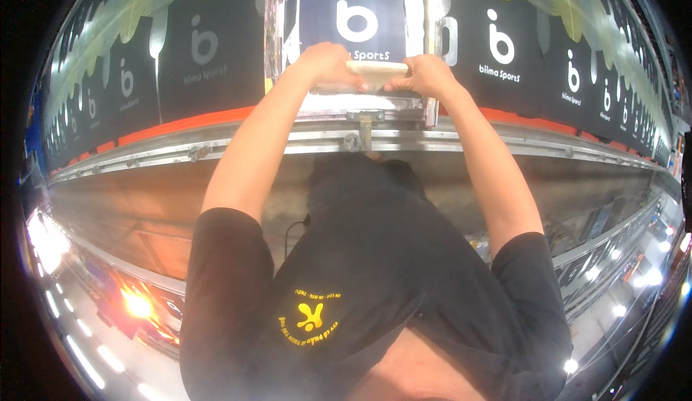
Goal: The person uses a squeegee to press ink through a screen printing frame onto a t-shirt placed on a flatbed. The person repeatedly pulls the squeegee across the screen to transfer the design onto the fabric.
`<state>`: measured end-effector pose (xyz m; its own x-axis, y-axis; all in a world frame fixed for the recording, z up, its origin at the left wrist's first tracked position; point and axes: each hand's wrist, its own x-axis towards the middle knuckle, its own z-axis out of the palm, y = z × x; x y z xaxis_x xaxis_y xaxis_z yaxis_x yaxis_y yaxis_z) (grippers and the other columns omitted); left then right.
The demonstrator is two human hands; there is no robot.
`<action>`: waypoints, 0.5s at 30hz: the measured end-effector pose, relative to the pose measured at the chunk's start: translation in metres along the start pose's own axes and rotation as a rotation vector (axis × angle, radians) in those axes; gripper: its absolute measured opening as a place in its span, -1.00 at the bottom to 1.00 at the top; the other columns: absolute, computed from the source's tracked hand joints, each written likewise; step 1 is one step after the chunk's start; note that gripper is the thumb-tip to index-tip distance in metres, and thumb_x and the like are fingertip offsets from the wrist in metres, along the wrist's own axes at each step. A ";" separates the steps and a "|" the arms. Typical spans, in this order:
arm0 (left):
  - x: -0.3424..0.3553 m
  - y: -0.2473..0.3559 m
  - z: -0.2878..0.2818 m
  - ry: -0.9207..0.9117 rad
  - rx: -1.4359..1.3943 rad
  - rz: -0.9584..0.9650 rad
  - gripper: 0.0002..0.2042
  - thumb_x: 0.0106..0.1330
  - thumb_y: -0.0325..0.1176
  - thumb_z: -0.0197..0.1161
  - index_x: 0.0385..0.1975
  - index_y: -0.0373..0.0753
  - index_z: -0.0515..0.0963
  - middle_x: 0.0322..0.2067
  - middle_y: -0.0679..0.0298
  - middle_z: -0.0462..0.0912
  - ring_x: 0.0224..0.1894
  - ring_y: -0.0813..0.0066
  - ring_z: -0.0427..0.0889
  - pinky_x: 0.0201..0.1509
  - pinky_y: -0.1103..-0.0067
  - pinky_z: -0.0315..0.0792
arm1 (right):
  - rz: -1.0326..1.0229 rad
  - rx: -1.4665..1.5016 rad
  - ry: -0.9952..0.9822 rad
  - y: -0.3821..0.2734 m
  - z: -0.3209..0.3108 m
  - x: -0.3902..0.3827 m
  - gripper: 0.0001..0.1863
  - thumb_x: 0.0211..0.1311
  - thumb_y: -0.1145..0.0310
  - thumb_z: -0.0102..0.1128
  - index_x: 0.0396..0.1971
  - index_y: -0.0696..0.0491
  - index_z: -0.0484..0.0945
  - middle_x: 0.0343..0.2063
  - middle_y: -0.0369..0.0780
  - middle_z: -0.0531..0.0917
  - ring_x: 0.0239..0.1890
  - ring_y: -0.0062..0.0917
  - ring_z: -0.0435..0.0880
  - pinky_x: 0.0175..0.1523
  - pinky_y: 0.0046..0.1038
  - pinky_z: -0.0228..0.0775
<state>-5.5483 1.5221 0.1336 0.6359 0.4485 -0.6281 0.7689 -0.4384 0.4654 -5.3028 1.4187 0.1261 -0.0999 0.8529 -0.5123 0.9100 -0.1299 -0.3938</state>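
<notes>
A pale, bar-shaped squeegee (378,67) lies crosswise over the near part of a framed printing screen (414,11). My left hand (331,66) is closed round the squeegee's left end, its thumb on the near side. At the other end my right hand (427,76) grips it the same way, the two thumbs pointing toward each other. Through the screen's middle a dark panel (313,11) with a white logo shows, bordered by white smears. What the squeegee's lower edge touches is hidden.
Black panels (476,33) with white logos run along the long table on both sides of the screen. A metal rail (274,143) with a clamp (366,121) borders the near edge, beside an orange-red strip (209,118). Bright lamps shine behind me.
</notes>
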 end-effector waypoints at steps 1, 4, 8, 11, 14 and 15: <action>0.002 -0.001 -0.006 -0.037 -0.023 -0.003 -0.29 -0.05 0.35 0.57 -0.20 -0.25 0.82 -0.36 -0.03 0.81 -0.26 -0.03 0.80 -0.09 0.23 0.63 | -0.002 0.085 -0.007 0.003 -0.003 0.004 -0.19 -0.07 -0.44 0.55 -0.34 0.15 0.76 -0.38 -0.04 0.79 -0.26 -0.18 0.79 -0.11 -0.19 0.61; 0.005 -0.009 -0.031 -0.143 -0.135 0.010 -0.28 -0.03 0.32 0.58 -0.20 -0.33 0.81 -0.32 -0.07 0.80 -0.24 -0.04 0.79 -0.07 0.25 0.63 | 0.018 0.371 0.045 0.012 -0.031 0.010 -0.30 0.14 -0.31 0.51 -0.33 0.19 0.77 -0.44 -0.15 0.76 -0.34 -0.44 0.72 -0.17 -0.35 0.55; 0.020 -0.023 -0.093 0.046 0.000 0.101 -0.32 -0.01 0.34 0.54 -0.26 -0.26 0.82 -0.35 -0.06 0.80 -0.21 -0.05 0.79 -0.07 0.20 0.63 | 0.276 0.643 0.761 0.042 -0.058 0.017 -0.53 0.44 -0.01 0.41 -0.27 0.19 0.76 -0.44 -0.31 0.75 -0.36 -0.68 0.60 -0.17 -0.52 0.48; 0.044 -0.034 -0.137 0.297 0.152 0.208 -0.39 0.05 0.34 0.50 -0.24 -0.14 0.80 -0.36 0.06 0.81 -0.20 -0.01 0.80 -0.11 0.16 0.63 | 0.471 0.660 0.845 0.074 -0.046 0.032 -0.53 0.45 -0.02 0.41 -0.15 0.18 0.74 -0.35 -0.29 0.75 -0.29 -0.67 0.63 -0.09 -0.52 0.49; 0.071 -0.039 -0.175 0.395 0.260 0.177 -0.46 0.14 0.28 0.47 -0.25 -0.13 0.77 -0.36 0.10 0.80 -0.18 0.02 0.80 -0.08 0.16 0.63 | 0.485 0.814 0.832 0.080 -0.030 0.043 -0.51 0.43 0.00 0.43 -0.08 0.21 0.71 -0.31 -0.28 0.74 -0.26 -0.65 0.64 -0.03 -0.52 0.49; 0.084 -0.049 -0.180 0.396 0.271 0.178 -0.49 0.17 0.24 0.47 -0.26 -0.13 0.76 -0.35 0.11 0.80 -0.16 0.02 0.79 -0.07 0.17 0.62 | 0.451 0.872 0.881 0.075 -0.025 0.048 -0.51 0.42 0.03 0.45 -0.03 0.22 0.69 -0.32 -0.29 0.72 -0.31 -0.66 0.62 -0.15 -0.54 0.50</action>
<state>-5.5209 1.7209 0.1702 0.7725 0.5858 -0.2451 0.6345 -0.6978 0.3323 -5.2295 1.4627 0.0906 0.7376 0.6472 -0.1926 0.2046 -0.4860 -0.8497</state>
